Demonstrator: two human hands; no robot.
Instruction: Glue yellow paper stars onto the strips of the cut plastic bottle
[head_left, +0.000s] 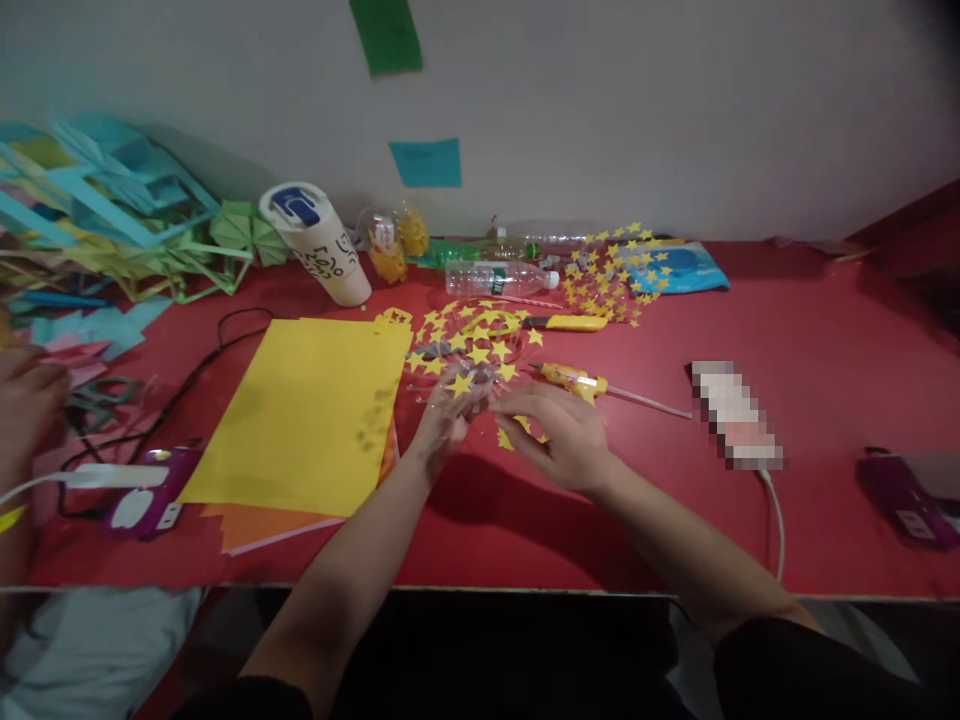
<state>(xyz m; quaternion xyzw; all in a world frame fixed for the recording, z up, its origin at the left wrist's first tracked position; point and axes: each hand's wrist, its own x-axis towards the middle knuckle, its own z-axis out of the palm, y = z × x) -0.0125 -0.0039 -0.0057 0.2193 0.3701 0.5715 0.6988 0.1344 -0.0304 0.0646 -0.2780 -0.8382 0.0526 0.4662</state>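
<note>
My left hand [442, 425] is curled around a small clear object with a yellow paper star on it [466, 384], held just above the red table [675, 520]. My right hand [559, 435] lies beside it, palm down, fingers stretched toward the same object, with a loose yellow star [505, 439] on the table beneath its fingertips. Several cut yellow stars [480, 335] lie scattered behind both hands. A yellow glue gun [574, 380] rests just beyond my right hand.
Yellow paper sheets [307, 410] lie left of my hands. A white cup [319, 245], clear plastic bottles [499, 278], a yellow cutter [570, 322] and more stars [611, 275] stand behind. Folded paper shapes [112, 210] fill the far left, where another person's hand [26, 400] shows. Purple devices [146, 495] sit at either side.
</note>
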